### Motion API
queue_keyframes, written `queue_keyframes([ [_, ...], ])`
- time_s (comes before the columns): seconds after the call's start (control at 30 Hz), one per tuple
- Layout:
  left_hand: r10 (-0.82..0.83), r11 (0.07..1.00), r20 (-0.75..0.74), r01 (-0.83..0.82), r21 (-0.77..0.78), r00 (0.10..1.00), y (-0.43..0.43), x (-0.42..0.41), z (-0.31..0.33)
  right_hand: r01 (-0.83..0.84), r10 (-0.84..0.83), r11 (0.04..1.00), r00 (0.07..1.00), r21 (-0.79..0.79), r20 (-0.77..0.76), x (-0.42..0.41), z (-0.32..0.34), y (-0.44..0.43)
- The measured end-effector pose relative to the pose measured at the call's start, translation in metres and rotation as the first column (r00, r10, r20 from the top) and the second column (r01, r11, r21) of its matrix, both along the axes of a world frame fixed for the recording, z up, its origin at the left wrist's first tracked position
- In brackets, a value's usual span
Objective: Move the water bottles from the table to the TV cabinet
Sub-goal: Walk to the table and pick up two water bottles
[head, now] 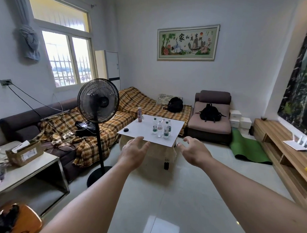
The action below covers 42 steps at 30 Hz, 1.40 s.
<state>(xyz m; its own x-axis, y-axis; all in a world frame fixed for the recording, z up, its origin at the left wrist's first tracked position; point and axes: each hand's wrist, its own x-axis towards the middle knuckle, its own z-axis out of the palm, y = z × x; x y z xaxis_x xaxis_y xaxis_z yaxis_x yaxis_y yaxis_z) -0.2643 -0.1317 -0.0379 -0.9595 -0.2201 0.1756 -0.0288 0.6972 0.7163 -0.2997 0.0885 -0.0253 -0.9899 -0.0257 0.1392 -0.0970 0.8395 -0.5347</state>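
While both arms stretched forward from the bottom of the frame, the sofa (89, 131) filled the left and middle of the room, draped in an orange plaid cover and strewn with cables and a dark bag. Along the right edge ran the wooden TV cabinet (277, 138), with a white sheet of paper (294, 145) lying on its top. In the centre stood the table (131, 133), its white top bare at the near edge. To the left of it rose a black standing fan (98, 100), its head level with the sofa back. A brown armchair (211, 125) sat right of centre against the far wall, carrying a black backpack (210, 112). A green mat (247, 145) lay on the floor between the armchair and the cabinet.

The left hand (133, 150) hovered at the near edge of the table, fingers spread and loosely curved, holding nothing. The right hand (193, 150) hung just right of the table's near corner, also spread wide and empty.

The water bottles (162, 128) stood upright in a tight cluster on the right half of the tabletop, beyond both hands and untouched. A tall pink cylinder (140, 114) stood at the table's far left corner, and a small black case (125, 130) lay near the left edge.
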Motion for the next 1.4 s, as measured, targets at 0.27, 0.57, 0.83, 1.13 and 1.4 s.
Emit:
queue_keyframes([
  [0.27,-0.020,1.000,0.032,0.021,-0.015,0.999,-0.006,-0.105,-0.015,-0.002,0.002,1.000,1.000,0.010,0.009,-0.105,-0.017,-0.009],
  [0.57,-0.002,1.000,0.087,0.002,0.002,0.996,0.034,-0.274,-0.031,-0.040,0.040,0.999,0.998,0.008,0.057,-0.284,-0.031,0.030],
  [0.83,-0.017,1.000,0.115,0.020,-0.022,0.993,0.063,-0.412,-0.041,-0.086,0.081,0.995,0.992,0.054,0.092,-0.428,-0.033,0.054],
  [1.13,-0.067,0.996,0.139,0.075,-0.049,0.988,0.040,-0.583,-0.075,-0.116,0.106,0.989,0.989,0.090,0.106,-0.595,-0.060,0.029],
  [1.4,-0.149,0.986,0.199,0.161,-0.043,0.969,0.024,-0.741,-0.110,-0.093,0.067,0.982,0.985,0.164,0.162,-0.742,-0.073,0.008],
])
